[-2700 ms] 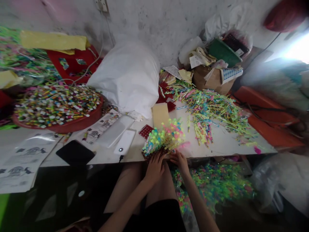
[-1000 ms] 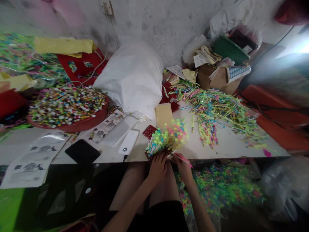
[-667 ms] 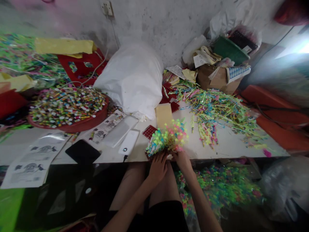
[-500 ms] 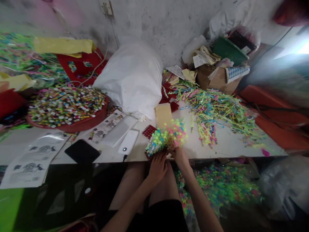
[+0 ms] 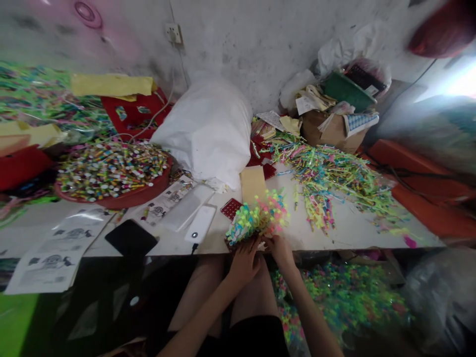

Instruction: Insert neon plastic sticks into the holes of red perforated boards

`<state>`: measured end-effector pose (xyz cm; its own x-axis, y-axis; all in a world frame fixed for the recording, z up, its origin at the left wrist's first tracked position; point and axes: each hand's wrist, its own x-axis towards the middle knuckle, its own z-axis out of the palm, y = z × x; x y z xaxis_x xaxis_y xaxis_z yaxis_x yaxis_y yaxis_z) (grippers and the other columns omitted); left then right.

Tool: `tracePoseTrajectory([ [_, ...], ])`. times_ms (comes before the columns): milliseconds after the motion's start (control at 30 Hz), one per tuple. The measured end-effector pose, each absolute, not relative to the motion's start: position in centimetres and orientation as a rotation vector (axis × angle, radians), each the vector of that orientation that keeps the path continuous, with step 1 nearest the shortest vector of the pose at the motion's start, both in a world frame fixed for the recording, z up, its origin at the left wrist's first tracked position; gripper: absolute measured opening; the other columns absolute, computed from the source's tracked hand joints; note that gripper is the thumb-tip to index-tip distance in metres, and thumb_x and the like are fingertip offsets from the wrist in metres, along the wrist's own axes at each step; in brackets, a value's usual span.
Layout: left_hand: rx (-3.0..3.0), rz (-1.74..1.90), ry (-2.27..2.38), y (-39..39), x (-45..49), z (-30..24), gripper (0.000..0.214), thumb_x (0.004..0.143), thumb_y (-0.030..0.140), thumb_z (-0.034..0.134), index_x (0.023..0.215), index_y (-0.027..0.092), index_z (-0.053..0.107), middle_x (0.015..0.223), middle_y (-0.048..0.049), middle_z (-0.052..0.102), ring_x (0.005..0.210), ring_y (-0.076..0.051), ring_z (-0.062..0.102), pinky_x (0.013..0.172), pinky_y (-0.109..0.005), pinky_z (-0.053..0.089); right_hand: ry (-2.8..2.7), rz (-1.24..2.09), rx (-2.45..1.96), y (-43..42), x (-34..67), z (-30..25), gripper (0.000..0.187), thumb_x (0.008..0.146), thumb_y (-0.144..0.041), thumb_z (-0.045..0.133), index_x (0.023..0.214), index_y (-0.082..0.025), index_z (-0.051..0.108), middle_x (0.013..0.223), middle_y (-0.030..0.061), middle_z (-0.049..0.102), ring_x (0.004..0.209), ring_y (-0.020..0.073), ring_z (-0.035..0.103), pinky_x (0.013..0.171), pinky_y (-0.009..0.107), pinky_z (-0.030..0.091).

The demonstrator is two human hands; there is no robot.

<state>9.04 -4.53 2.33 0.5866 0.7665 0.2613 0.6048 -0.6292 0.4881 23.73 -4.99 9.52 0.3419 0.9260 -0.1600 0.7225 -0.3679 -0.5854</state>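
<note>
A bunch of small neon plastic pieces (image 5: pixel 258 218), yellow, green and pink, stands up from a dark red grid board at the table's front edge. My left hand (image 5: pixel 243 260) grips the near edge of that board from below, fingers curled. My right hand (image 5: pixel 279 249) is closed at the right base of the bunch, pinching among the pieces; what it pinches is too small to name. Both forearms come up from my lap.
A heap of neon sticks (image 5: pixel 327 173) covers the table's right half. A red basin of coloured pieces (image 5: pixel 111 171) sits left, a white sack (image 5: pixel 208 129) behind. A white power bank (image 5: pixel 201 224), black phone (image 5: pixel 131 238) and printed sheets (image 5: pixel 52 253) lie left. A bag of neon pieces (image 5: pixel 334 297) is under the table.
My right hand, which held a pink stick beside the bunch a second ago, has moved in to the bunch's base. The left hand has stayed on the board. The view has shifted slightly.
</note>
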Motion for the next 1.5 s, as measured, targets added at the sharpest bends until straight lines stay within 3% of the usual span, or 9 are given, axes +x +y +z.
tracePoseTrajectory([
  [600, 2.463, 0.639, 1.056, -4.2, 8.6, 3.3, 0.071, 0.076, 0.019, 0.051, 0.142, 0.019, 0.024, 0.137, -0.0106, 0.045, 0.123, -0.026, 0.043, 0.103, -0.045, 0.035, -1.38, 0.73, -2.141, -5.2, 23.9, 8.9, 0.033, 0.085, -0.04, 0.051, 0.072, -0.017, 0.072, 0.064, 0.0078, 0.07, 0.064, 0.0195, 0.067, 0.059, 0.024, 0.045],
  [967, 2.443, 0.59, 1.025, -3.5, 8.7, 4.1, 0.072, 0.075, 0.018, 0.052, 0.141, 0.012, 0.024, 0.127, -0.0147, 0.053, 0.114, -0.027, 0.05, 0.099, -0.044, 0.039, -1.517, 0.986, -2.169, -3.7, 24.1, 9.1, 0.043, 0.091, -0.04, 0.04, 0.079, -0.014, 0.071, 0.072, 0.0092, 0.071, 0.06, 0.0159, 0.065, 0.058, 0.021, 0.045],
  [1200, 2.483, 0.471, 0.988, -3.2, 8.6, 5.2, 0.074, 0.074, 0.016, 0.05, 0.142, 0.015, 0.022, 0.127, -0.0124, 0.054, 0.114, -0.025, 0.051, 0.096, -0.042, 0.042, -1.463, 1.131, -2.116, -4.3, 24.4, 8.4, 0.044, 0.091, -0.044, 0.038, 0.076, -0.017, 0.069, 0.057, 0.0066, 0.066, 0.049, 0.0153, 0.061, 0.054, 0.023, 0.047],
  [1333, 2.596, 0.429, 1.027, -3.4, 8.5, 4.8, 0.073, 0.074, 0.016, 0.05, 0.142, 0.019, 0.025, 0.134, -0.0118, 0.048, 0.119, -0.027, 0.047, 0.099, -0.044, 0.038, -1.44, 1.239, -1.85, -6.6, 27.5, 7.0, 0.04, 0.087, -0.048, 0.043, 0.083, -0.016, 0.067, 0.072, 0.0067, 0.069, 0.054, 0.0162, 0.062, 0.052, 0.027, 0.049],
  [1400, 2.645, 0.441, 1.051, -3.4, 8.6, 4.0, 0.072, 0.075, 0.016, 0.048, 0.142, 0.021, 0.025, 0.133, -0.0111, 0.049, 0.119, -0.027, 0.048, 0.1, -0.044, 0.038, -1.385, 1.128, -1.795, -7.5, 31.1, 6.2, 0.041, 0.087, -0.047, 0.041, 0.087, -0.016, 0.066, 0.08, 0.008, 0.07, 0.062, 0.0189, 0.065, 0.055, 0.03, 0.051],
  [1500, 2.708, 0.503, 1.081, -3.3, 8.7, 2.4, 0.072, 0.077, 0.013, 0.045, 0.144, 0.022, 0.021, 0.133, -0.0104, 0.049, 0.118, -0.026, 0.049, 0.098, -0.042, 0.04, -1.243, 0.49, -1.97, -8.0, 38.3, 5.2, 0.039, 0.087, -0.04, 0.037, 0.095, -0.014, 0.065, 0.095, 0.0127, 0.068, 0.089, 0.0232, 0.064, 0.077, 0.036, 0.05],
])
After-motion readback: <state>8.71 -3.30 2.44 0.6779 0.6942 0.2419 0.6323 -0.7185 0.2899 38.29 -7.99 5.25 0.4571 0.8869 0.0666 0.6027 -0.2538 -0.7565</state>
